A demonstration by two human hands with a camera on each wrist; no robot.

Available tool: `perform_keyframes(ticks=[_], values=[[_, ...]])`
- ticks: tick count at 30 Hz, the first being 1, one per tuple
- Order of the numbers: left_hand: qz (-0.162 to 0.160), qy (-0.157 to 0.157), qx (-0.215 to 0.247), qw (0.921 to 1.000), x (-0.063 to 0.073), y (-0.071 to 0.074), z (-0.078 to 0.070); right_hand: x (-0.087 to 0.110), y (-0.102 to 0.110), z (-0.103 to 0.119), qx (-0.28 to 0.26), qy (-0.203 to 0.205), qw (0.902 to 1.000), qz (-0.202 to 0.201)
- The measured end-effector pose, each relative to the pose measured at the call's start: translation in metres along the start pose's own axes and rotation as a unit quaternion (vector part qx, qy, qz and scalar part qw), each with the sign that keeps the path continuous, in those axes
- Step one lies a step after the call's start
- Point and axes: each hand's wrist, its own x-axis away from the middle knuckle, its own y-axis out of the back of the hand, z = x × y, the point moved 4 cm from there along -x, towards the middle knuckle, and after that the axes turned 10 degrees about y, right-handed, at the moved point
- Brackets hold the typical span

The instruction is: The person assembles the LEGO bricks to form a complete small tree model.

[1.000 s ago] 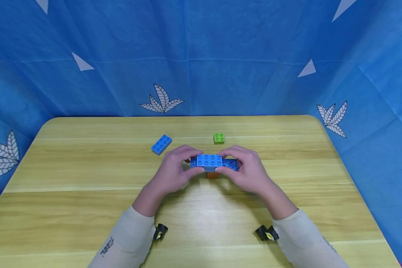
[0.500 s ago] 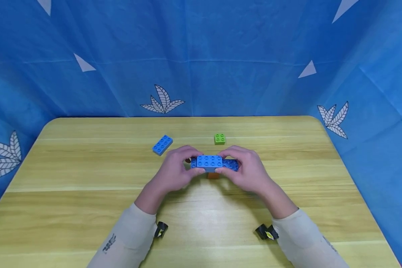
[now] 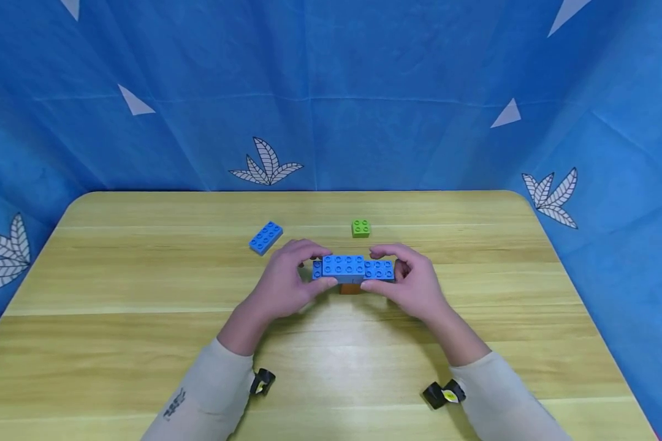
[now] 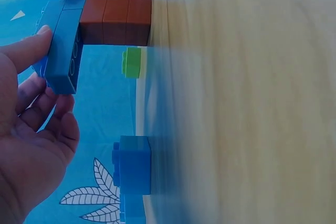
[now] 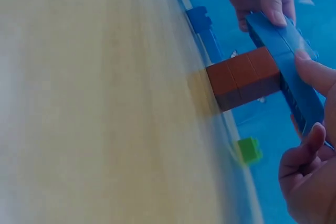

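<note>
Three reddish-brown bricks [image 4: 115, 22] are stacked as a column on the table. Across its top lies a layer of two blue bricks [image 3: 379, 271], end to end and overhanging both sides. Another blue brick [image 3: 343, 266] sits over them, roughly midway. My left hand [image 3: 287, 278] pinches this upper brick at its left end, thumb in front and a finger behind. At the right end, my right hand [image 3: 410, 283] keeps its thumb near or on the front face, while its index finger stands apart from the back. The right hand's lower fingers are loosely curled under the blue layer.
On the wooden table [image 3: 143, 275], a loose blue brick [image 3: 266, 237] lies behind and left of the column. A small green brick [image 3: 361, 229] stands behind it. Blue patterned cloth [image 3: 309, 122] hangs along the back and sides.
My right index finger has come off the back of the upper blue brick, and the right hand has shifted slightly right. The left hand keeps its pinch. The loose bricks stay put.
</note>
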Motion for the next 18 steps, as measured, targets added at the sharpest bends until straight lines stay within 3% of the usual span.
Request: perform_keyframes(ticks=[5,12,18], values=[[-0.002,-0.001,-0.001,1.0000,0.000,0.000,0.001,0.011,0.005,-0.014,-0.070,-0.041,0.9965,-0.018],[-0.001,0.009,0.005,0.9999,0.004,0.004,0.004,0.020,0.003,-0.022,-0.163,-0.030,0.9846,-0.055],[-0.018,0.022,0.019,0.9994,0.010,0.019,0.021,0.021,0.000,-0.026,-0.209,-0.032,0.9741,-0.079]])
